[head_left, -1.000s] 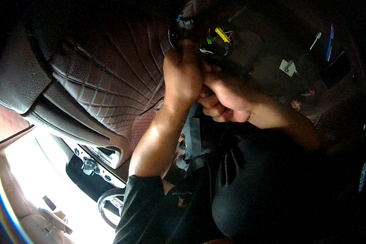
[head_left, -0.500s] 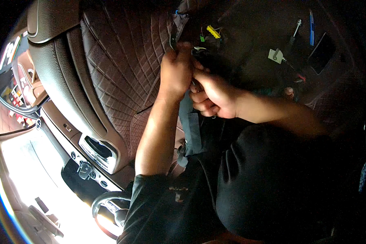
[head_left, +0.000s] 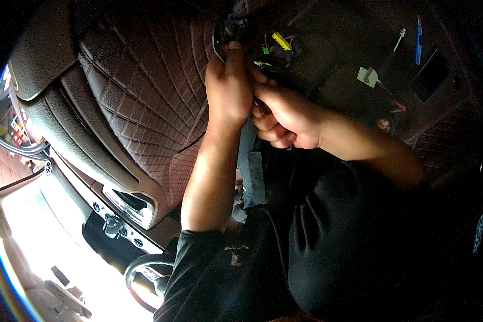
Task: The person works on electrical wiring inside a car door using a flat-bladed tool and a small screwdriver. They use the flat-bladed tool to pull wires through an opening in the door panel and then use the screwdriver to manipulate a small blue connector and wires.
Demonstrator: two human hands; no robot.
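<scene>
My left hand (head_left: pixel 229 91) is closed, its fingers curled around something dark beside the quilted brown panel (head_left: pixel 145 91). A thin curved dark strip (head_left: pixel 218 49) with a bright edge shows at its knuckles. Pressed close against it, my right hand (head_left: pixel 290 121) is also closed, with fingers folded into the palm. What lies inside both grips is hidden by the hands. Just beyond the fingers are a yellow connector (head_left: pixel 282 41), a small green connector (head_left: pixel 266 50) and a small whitish piece (head_left: pixel 262 64), with thin wires about them.
On the dark carpet to the right lie a silver-tipped tool (head_left: pixel 401 35), a slim blue tool (head_left: pixel 418 43), a dark flat rectangular object (head_left: pixel 430 75) and a pale square piece (head_left: pixel 367 78). A steering wheel (head_left: pixel 145 264) and bright windshield (head_left: pixel 37 225) are at lower left.
The view has tilted slightly, shifting the panel and the carpet items. Both hands stay closed together, with the left moved slightly left and up.
</scene>
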